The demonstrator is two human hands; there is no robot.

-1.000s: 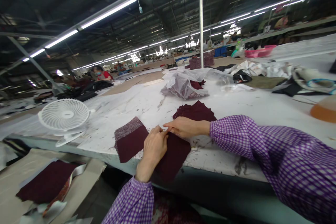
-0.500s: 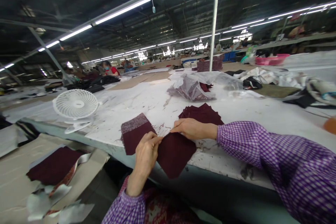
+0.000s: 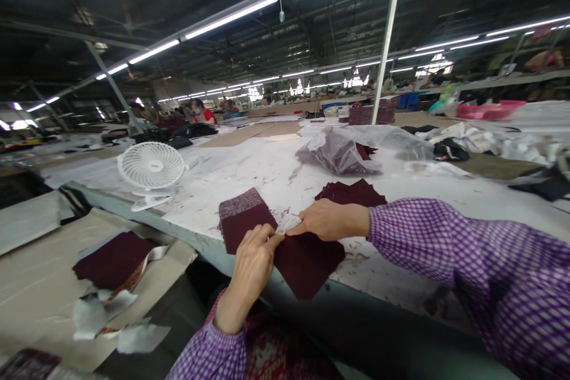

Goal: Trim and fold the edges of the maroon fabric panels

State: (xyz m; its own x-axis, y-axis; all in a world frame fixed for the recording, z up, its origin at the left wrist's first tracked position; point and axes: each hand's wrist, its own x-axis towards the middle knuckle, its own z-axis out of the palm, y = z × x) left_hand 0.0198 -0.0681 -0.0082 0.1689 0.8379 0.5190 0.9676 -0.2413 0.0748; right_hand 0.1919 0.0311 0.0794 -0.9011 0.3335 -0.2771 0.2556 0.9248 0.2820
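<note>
A maroon fabric piece (image 3: 308, 270) lies at the table's near edge, its lower corner hanging over. My left hand (image 3: 255, 256) is closed on its upper left corner, thumb and fingers pinched together. Along the upper edge, my right hand (image 3: 333, 219) presses with the index finger outstretched and the other fingers curled; its thumb is hidden. Just left of the piece sits a stack of maroon pieces (image 3: 247, 227) with a speckled band on top. Behind my right hand, a fanned pile of maroon pieces (image 3: 354, 191) is partly covered.
A white fan (image 3: 152, 167) stands on the white-covered table (image 3: 249, 160) at left. Farther back lies a clear plastic bag (image 3: 336, 151) with maroon fabric inside. Lower left, fabric scraps (image 3: 116, 258) rest on a beige surface. A metal pole (image 3: 388, 41) rises beyond the bag.
The view has turned a little left, so the scene sits farther right. My right hand has slid along the fabric's edge towards my left hand, its index finger now straighter.
</note>
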